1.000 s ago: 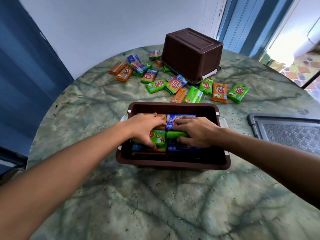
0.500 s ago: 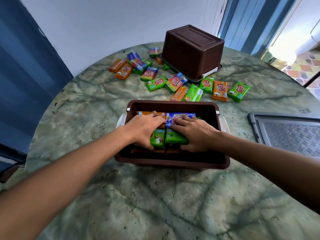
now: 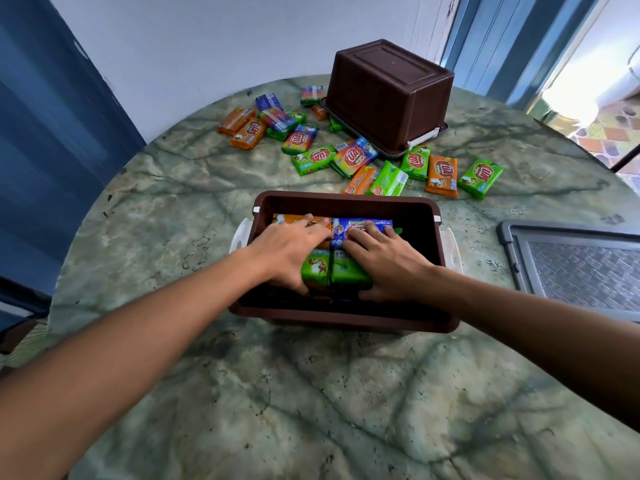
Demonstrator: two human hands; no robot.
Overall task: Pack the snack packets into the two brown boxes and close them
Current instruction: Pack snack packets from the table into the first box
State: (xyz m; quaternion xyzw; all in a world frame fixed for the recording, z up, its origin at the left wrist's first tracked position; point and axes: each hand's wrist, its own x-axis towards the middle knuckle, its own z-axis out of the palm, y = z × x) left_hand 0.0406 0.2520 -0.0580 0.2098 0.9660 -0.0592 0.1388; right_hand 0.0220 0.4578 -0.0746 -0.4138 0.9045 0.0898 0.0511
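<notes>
An open brown box (image 3: 346, 199) stands in the middle of the round marble table (image 3: 311, 393), holding orange, blue and green snack packets (image 3: 346, 271). My left hand (image 3: 291, 251) lies flat on the orange packet and the left green one. My right hand (image 3: 384, 261) presses with straight fingers on the blue packet and the right green one. Each thumb rests against the near side of the green packets. A second brown box (image 3: 388, 95) stands upside down at the back on a lid. Several loose packets (image 3: 356, 157) lie scattered between the two boxes.
A grey lid (image 3: 571, 268) with a patterned panel lies flat at the table's right edge. The open box has white side latches (image 3: 239, 233). A white wall and blue door panels stand behind the table.
Both hands stay on the packets in the box and have shifted a little, pushing the two green packets closer together. The loose packets have not moved.
</notes>
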